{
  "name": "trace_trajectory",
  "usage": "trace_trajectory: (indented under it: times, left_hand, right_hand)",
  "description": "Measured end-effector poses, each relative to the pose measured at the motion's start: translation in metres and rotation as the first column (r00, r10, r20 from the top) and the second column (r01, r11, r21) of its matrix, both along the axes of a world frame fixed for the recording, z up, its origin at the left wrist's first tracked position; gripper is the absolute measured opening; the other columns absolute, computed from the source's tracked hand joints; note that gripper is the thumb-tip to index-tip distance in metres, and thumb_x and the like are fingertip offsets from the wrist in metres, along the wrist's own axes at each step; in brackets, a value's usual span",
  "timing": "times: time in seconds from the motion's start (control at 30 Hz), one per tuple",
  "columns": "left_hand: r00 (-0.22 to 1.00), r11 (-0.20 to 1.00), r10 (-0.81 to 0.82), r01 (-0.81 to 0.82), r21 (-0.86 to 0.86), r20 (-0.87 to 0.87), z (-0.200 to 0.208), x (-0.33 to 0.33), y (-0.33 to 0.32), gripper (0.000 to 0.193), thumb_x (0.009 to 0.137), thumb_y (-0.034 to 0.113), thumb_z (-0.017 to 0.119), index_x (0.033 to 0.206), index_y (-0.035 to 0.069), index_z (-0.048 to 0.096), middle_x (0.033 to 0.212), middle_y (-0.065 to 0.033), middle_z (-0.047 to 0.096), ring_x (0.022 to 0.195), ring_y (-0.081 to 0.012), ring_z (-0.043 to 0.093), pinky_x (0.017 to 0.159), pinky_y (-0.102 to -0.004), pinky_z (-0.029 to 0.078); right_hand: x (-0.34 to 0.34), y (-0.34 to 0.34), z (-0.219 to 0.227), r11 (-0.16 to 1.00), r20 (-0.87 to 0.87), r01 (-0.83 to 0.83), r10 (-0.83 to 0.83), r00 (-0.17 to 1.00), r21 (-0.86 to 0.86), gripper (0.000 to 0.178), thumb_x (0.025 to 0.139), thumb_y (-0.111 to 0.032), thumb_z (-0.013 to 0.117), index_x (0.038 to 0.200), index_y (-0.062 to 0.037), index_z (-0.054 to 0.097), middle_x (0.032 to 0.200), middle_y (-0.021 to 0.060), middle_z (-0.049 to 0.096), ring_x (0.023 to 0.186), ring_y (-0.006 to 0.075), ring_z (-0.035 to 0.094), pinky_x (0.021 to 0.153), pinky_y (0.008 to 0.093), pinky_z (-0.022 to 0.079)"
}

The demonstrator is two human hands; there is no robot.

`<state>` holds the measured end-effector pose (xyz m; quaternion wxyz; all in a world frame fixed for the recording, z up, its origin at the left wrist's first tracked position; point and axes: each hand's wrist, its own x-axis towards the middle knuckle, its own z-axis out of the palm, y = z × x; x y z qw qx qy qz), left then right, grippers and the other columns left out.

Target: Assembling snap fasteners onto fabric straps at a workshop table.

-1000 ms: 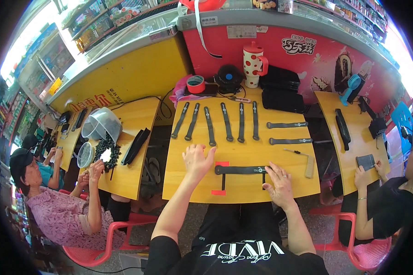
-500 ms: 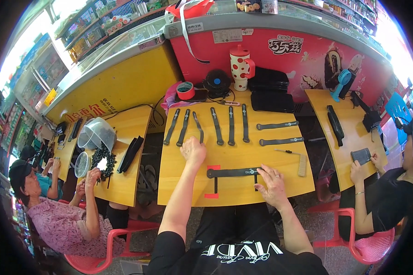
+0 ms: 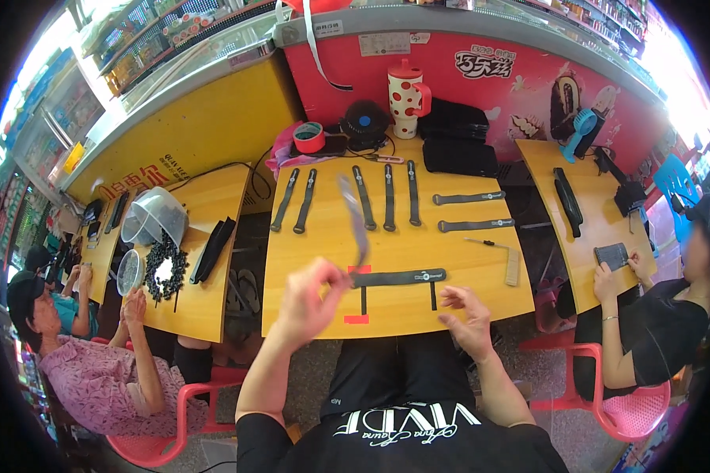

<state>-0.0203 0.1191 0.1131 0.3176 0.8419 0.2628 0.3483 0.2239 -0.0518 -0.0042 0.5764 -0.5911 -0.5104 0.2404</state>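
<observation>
My left hand (image 3: 312,303) is closed on the lower end of a dark hook-and-loop strap (image 3: 355,217), which stands up from the table, smeared by motion. Another black strap (image 3: 394,278) lies crosswise near the table's front edge, over red and black tape marks (image 3: 356,319). Just right of its end, my right hand (image 3: 467,319) hovers with fingers apart, holding nothing. Several more black straps (image 3: 388,197) lie lengthwise in a row farther back. Two others, one of them the nearer strap (image 3: 475,225), lie sideways at the right.
A comb-like tool (image 3: 512,266) lies at the table's right. Along the back are red tape (image 3: 308,138), a fan (image 3: 365,122), a spotted tumbler (image 3: 405,102) and black pouches (image 3: 459,156). People work at the left table (image 3: 205,307) and right table (image 3: 544,158).
My left hand has lifted the third strap from the row and brought it toward me. My right hand has come off the crosswise strap and moved slightly nearer to me.
</observation>
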Motion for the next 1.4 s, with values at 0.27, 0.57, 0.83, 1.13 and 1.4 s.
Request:
trace_trajectory:
  times: [0.27,0.57,0.83,1.13,1.4]
  left_hand:
    - [0.885,0.908,-0.41,0.372,-0.192,-0.223,-0.038,-0.019,-0.052,0.014,0.083,0.001,0.066,0.093,0.002,0.057,0.078,-0.0157,0.066,0.073,-0.0337,0.067,0.064,-0.037,0.053]
    - [0.977,0.698,-0.142,0.211,-0.684,0.157,-0.073,-0.01,-0.041,0.004,0.086,0.0,0.068,0.087,-0.002,0.064,0.076,-0.0047,0.067,0.064,-0.0113,0.065,0.056,-0.0239,0.051]
    - [0.964,0.497,0.135,0.136,-0.857,0.231,-0.094,0.0,-0.021,0.003,0.09,0.0,0.065,0.091,-0.001,0.066,0.073,-0.005,0.066,0.063,-0.0084,0.063,0.047,-0.0187,0.045]
    - [0.922,0.487,0.331,0.016,-0.873,0.201,-0.114,0.005,-0.007,0.009,0.091,-0.002,0.061,0.098,-0.005,0.066,0.075,-0.007,0.066,0.06,-0.0096,0.063,0.045,-0.0196,0.046]
    - [0.901,0.54,0.409,-0.115,-0.834,0.141,-0.121,0.009,0.002,0.009,0.091,-0.003,0.062,0.099,-0.005,0.066,0.076,-0.0065,0.066,0.059,-0.0097,0.062,0.046,-0.0195,0.047]
  right_hand:
    - [-0.025,-0.013,0.022,0.944,-0.722,-0.29,0.312,0.618,0.16,0.067,0.077,-0.011,0.079,0.134,0.0018,0.047,0.106,0.0193,0.062,0.082,0.0199,0.064,0.068,0.0252,0.051]
    - [-0.004,-0.024,0.014,0.994,-0.576,-0.038,0.09,0.812,0.101,0.005,0.086,0.004,0.065,0.09,0.0035,0.067,0.078,0.0106,0.059,0.062,0.0139,0.057,0.058,0.0219,0.046]
    - [0.0,0.003,0.003,0.979,-0.558,0.185,-0.201,0.805,-0.086,0.013,0.086,0.007,0.063,0.098,0.0028,0.066,0.083,0.0039,0.06,0.063,0.0098,0.058,0.059,0.0206,0.045]
    - [0.012,0.032,-0.003,0.979,-0.236,0.174,-0.195,0.952,-0.105,0.017,0.084,0.012,0.061,0.1,0.0049,0.067,0.082,0.0045,0.058,0.067,0.0082,0.056,0.059,0.0206,0.045]
    - [0.019,0.046,-0.012,0.971,-0.185,0.148,-0.183,0.966,-0.189,0.018,0.084,0.014,0.058,0.099,0.0057,0.065,0.083,0.0037,0.056,0.065,0.0069,0.054,0.058,0.0196,0.048]
